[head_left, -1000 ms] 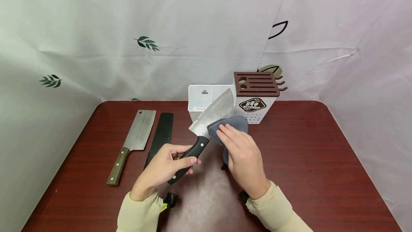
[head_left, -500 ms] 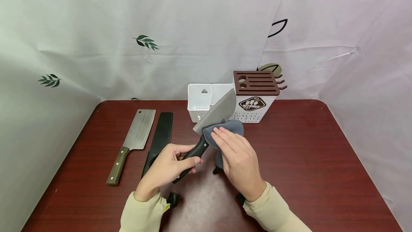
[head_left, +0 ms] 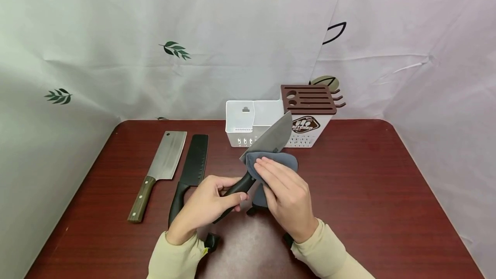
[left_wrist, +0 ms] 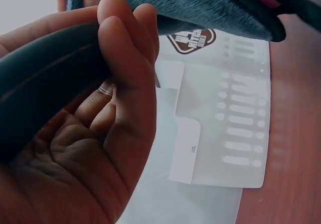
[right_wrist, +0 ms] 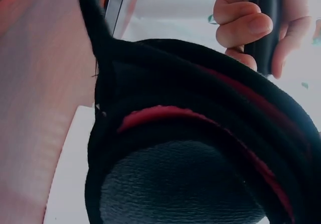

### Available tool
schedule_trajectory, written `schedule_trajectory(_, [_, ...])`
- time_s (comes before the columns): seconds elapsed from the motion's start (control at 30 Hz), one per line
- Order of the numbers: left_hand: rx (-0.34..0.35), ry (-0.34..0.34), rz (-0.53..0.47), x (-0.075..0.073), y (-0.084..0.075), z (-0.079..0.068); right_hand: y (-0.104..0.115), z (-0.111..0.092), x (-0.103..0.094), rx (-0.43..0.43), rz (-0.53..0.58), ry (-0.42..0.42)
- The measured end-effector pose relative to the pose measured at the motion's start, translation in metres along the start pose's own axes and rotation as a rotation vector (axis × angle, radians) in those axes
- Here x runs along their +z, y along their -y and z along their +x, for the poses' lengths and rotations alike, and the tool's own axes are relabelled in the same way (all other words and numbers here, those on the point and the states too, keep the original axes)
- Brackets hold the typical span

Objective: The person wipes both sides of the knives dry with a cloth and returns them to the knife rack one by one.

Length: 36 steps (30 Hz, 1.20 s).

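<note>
My left hand (head_left: 207,201) grips the black handle of a wide-bladed kitchen knife (head_left: 271,134), its blade raised and slanting up to the right. My right hand (head_left: 288,197) holds a folded grey-blue cloth (head_left: 284,158) against the blade near the handle. The cloth covers the lower part of the blade, and one end hangs below the hand. In the left wrist view, fingers wrap the dark handle (left_wrist: 45,68). A close look from the right wrist shows the cloth's black edging (right_wrist: 150,68) with red inside its folds.
A wooden-handled cleaver (head_left: 166,156) and a black knife (head_left: 195,158) lie on the left of the red-brown table (head_left: 387,210). Behind the hands stands a white knife holder (head_left: 240,117) with a brown slotted top (head_left: 310,98) and side hooks. White fabric (head_left: 248,20) surrounds the table.
The left hand and knife have shifted slightly right, showing more of the black knife's handle. The cloth has slid down the blade toward the handle.
</note>
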<state>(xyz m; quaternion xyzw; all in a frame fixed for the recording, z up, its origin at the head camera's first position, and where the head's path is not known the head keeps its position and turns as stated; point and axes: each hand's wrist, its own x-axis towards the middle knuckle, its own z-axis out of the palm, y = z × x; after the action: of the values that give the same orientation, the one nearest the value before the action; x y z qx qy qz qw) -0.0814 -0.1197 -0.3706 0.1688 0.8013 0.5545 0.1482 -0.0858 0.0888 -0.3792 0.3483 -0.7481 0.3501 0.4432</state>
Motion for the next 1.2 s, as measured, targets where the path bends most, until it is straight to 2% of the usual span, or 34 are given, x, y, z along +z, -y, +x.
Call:
schedule_trajectory(0.13, [0.024,0.012,0.027,0.002,-0.001,0.000,0.000,0.002,0.001,-0.034,0.012,-0.029])
schedule_trajectory(0.4, [0.022,0.047,0.025,-0.002,-0.001,-0.002,0.000,0.003,0.002,-0.063,-0.040,0.001])
schedule_trajectory(0.87, [0.013,0.052,0.028,0.001,-0.004,-0.003,-0.005,0.002,-0.001,0.010,-0.062,-0.037])
schedule_trajectory(1.2, [0.024,0.072,0.051,-0.001,-0.005,-0.003,-0.015,0.005,-0.012,0.076,-0.110,-0.067])
